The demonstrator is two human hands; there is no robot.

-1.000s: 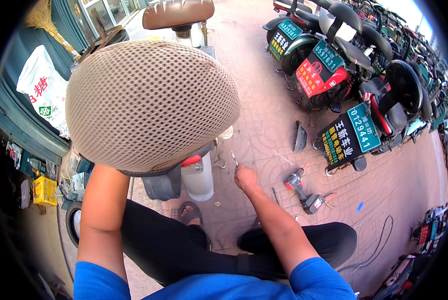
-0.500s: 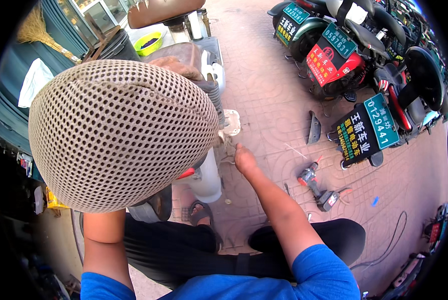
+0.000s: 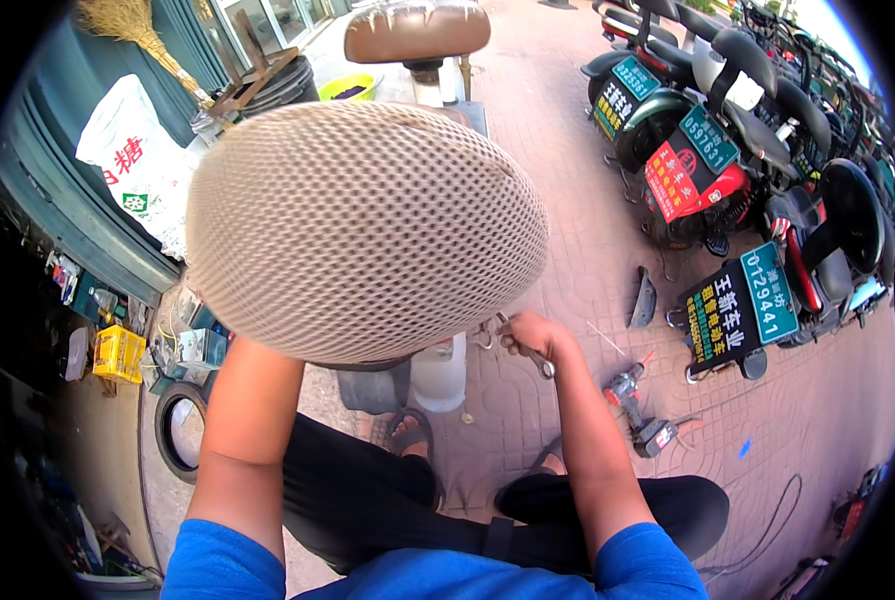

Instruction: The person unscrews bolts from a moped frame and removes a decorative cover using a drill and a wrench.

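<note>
A large tan mesh-covered seat (image 3: 368,230) of a scooter fills the middle of the view. To the right of its lower edge, my right hand (image 3: 533,335) is closed around a metal wrench (image 3: 547,369), whose ring end sticks out below the fingers. My left forearm (image 3: 253,410) reaches up behind the seat, which hides my left hand and whatever it touches. Under the seat, a pale plastic panel (image 3: 439,375) of the scooter shows. Beyond it stands a second, worn brown seat (image 3: 418,35).
A red-and-black cordless drill (image 3: 636,400) lies on the paving right of my knees, near a dark metal piece (image 3: 643,298). Parked scooters (image 3: 708,180) line the right. At left are a tyre (image 3: 173,430), a yellow box (image 3: 120,354) and a white sack (image 3: 138,160).
The mesh seat appears farther right and higher in the view, with more of the left side showing. My right hand has drawn nearer the seat, and the wrench in it now shows.
</note>
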